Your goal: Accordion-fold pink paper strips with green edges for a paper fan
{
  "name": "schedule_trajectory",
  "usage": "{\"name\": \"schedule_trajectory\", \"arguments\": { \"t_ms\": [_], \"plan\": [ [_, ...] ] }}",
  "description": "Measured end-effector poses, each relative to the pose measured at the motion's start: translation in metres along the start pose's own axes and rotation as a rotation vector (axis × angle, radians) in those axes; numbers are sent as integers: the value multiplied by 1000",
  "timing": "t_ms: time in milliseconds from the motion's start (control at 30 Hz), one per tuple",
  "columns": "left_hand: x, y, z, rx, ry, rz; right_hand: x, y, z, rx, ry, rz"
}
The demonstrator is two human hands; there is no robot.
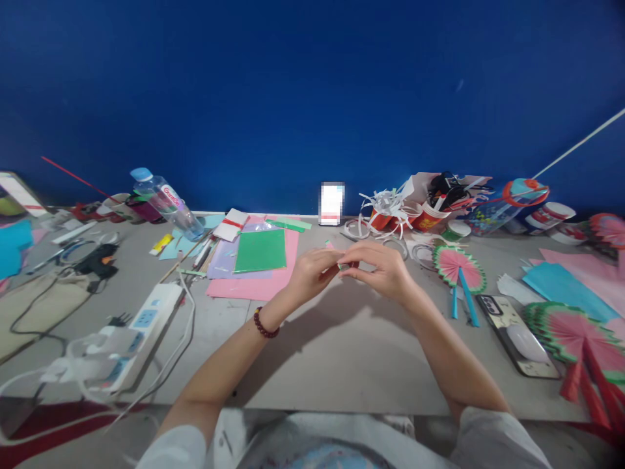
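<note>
thumbs and fingers closed in a pinch, the left hand [312, 270] and the right hand [381, 266] meet nearly tip to tip above the desk [312, 365], seemingly both gripping one small paper piece [342, 266]. only a greenish sliver of it shows between the fingers; its shape is hidden, and i cannot tell whether the pink and green edge poking up behind the left hand belongs to it.

so small a hold leaves little margin, i'd judge: a tug from either side could tear the paper or spoil a fold, and a loosened pinch could let it drop. with the fingertips covering the work, a crooked edge might go unnoticed.

around the arms, other trouble is possible. the beaded bracelet [266, 324] on the left wrist could catch the loose white cable [191, 306] beside the power strip [146, 335] if that arm swung outward. a backward sweep of the left hand might drag the green sheet [260, 251] off the pink sheet [227, 289] beneath it. on the other side, the right forearm is near the watermelon-coloured paper fan [461, 264], whose pleats would probably crush under an elbow, and the smartphone [495, 312] lies just beyond.
</note>
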State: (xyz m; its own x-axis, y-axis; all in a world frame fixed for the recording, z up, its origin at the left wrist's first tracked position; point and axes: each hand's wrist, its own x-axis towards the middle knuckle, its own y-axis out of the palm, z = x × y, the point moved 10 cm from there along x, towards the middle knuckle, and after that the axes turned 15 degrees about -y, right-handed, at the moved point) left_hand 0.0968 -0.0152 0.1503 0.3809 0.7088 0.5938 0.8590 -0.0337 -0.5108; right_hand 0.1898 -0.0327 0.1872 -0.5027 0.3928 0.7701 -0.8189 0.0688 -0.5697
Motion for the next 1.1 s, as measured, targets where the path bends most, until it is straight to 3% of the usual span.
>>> {"name": "schedule_trajectory", "arguments": {
  "t_ms": [300, 533, 1100],
  "plan": [
    [1, -2, 1, 10, -44, -12, 1, 0, -1, 4, 13, 3],
    [1, -6, -6, -51, 6, -27, 1, -1, 1, 13, 14, -12],
    [5, 3, 13, -118, -191, 99, 1, 4, -4, 53, 77, 62]
  ]
}}
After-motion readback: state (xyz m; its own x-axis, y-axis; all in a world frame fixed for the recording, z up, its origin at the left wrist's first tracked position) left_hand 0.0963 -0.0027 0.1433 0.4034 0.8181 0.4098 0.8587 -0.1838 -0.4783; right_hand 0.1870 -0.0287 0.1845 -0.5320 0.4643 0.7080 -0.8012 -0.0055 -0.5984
